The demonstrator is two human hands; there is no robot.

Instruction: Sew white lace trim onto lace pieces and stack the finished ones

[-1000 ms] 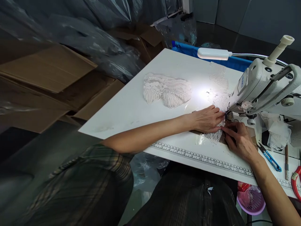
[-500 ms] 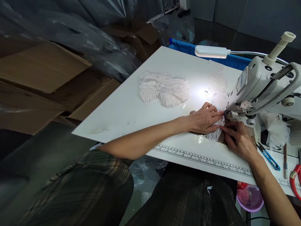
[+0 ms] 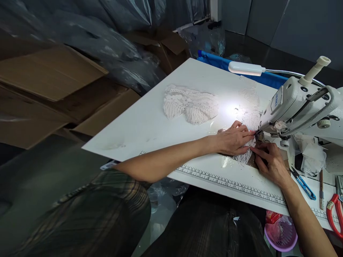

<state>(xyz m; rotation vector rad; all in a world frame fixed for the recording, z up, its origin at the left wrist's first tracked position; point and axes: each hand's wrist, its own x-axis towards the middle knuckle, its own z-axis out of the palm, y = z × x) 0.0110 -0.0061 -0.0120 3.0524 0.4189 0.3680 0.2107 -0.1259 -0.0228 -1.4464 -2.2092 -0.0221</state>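
White lace (image 3: 249,119) lies spread beside the sewing machine (image 3: 288,101), partly under the left hand (image 3: 233,140).

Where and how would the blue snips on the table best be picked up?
Likely by the blue handle, from the near right side: the snips lie flat, handle end toward the front edge of the table, dark blades pointing away and left.

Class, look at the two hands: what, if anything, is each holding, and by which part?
Left hand: laid over the white lace, seemingly pressing rather than gripping. Right hand: at the lace's right edge; whether it pinches cannot be told.
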